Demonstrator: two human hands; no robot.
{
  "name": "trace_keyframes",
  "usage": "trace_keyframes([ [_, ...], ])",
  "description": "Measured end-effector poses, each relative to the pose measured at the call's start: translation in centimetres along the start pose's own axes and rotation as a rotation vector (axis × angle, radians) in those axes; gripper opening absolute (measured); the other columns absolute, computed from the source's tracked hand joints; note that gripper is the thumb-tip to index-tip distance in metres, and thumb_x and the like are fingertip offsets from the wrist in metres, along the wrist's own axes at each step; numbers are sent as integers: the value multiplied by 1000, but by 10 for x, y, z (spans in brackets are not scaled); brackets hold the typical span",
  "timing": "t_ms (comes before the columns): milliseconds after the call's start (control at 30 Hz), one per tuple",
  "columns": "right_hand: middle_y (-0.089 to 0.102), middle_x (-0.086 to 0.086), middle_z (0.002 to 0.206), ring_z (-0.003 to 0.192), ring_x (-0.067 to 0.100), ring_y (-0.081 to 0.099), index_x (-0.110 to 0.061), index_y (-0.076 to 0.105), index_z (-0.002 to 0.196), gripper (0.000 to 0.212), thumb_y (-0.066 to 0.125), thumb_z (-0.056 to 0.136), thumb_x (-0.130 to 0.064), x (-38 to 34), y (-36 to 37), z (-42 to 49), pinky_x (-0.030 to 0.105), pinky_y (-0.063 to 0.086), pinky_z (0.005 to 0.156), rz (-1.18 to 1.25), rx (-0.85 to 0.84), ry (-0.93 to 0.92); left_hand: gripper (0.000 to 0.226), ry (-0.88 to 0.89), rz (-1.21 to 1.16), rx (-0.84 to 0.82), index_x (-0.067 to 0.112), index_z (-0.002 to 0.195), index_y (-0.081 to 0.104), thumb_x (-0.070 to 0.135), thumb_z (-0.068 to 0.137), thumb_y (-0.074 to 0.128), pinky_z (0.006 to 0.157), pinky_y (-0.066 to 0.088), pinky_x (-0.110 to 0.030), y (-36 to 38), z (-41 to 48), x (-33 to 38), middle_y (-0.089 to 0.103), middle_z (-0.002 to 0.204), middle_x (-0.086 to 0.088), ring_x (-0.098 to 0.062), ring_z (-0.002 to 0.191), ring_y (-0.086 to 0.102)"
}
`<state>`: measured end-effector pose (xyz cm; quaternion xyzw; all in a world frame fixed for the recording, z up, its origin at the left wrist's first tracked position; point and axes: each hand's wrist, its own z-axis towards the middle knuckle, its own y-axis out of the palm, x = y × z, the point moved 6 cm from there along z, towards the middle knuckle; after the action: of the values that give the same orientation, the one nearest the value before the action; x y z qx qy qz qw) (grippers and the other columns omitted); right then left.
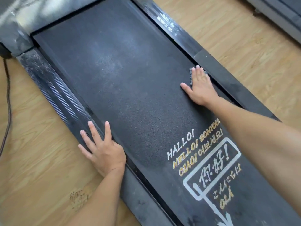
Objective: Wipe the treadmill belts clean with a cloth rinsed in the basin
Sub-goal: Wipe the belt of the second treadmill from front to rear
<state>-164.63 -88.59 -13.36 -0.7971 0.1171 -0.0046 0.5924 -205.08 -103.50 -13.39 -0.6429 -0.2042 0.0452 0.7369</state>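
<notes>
At the right edge of the treadmill belt, the right hand presses flat on a mostly hidden grey cloth; the left hand rests spread on the belt's left rail.

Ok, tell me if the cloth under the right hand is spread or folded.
Cannot tell: the right hand lies flat over the cloth, and only grey edges peek out beside the fingers.

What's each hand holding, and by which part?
Nothing is gripped. The right hand presses flat on a grey cloth, mostly under its fingers, at the right edge of the belt. The left hand rests flat on the side rail.
</notes>
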Motion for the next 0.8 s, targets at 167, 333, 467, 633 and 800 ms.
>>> trace_keyframes([
  [167,-8,10,174,161,24,-12,-11,0,167,95,24,99,-74,-90,31,-67,44,-1,131,27,34,-144,69,6,3,-2,34,153,55,1,93,56,127,12,-69,1,0,0,20,177,-6,-41,163,12],
  [333,-12,8,174,160,20,-17,-12,0,167,84,26,106,-63,-204,84,-178,44,2,131,-43,-77,-575,64,14,21,1,34,150,59,3,94,58,126,14,-69,1,3,3,22,177,-8,-42,163,15],
  [467,-9,6,175,161,20,-14,-12,2,167,79,22,108,-61,-211,95,-200,43,4,131,-114,-39,-637,64,6,38,-21,34,151,58,5,94,65,126,13,-69,3,2,1,21,177,-8,-41,163,14],
  [633,-4,4,175,161,18,-9,-14,8,167,83,24,106,-67,-210,91,-190,43,8,131,-125,-57,-692,67,1,45,-54,35,153,56,6,94,64,127,12,-69,2,4,4,17,178,-6,-39,164,11],
  [800,-3,8,175,161,24,-6,-17,6,167,93,26,99,-77,-89,47,-110,48,7,130,-86,-27,-389,69,-22,65,-57,41,158,48,11,97,57,130,5,-64,5,3,-1,11,179,-1,-33,165,4],
])
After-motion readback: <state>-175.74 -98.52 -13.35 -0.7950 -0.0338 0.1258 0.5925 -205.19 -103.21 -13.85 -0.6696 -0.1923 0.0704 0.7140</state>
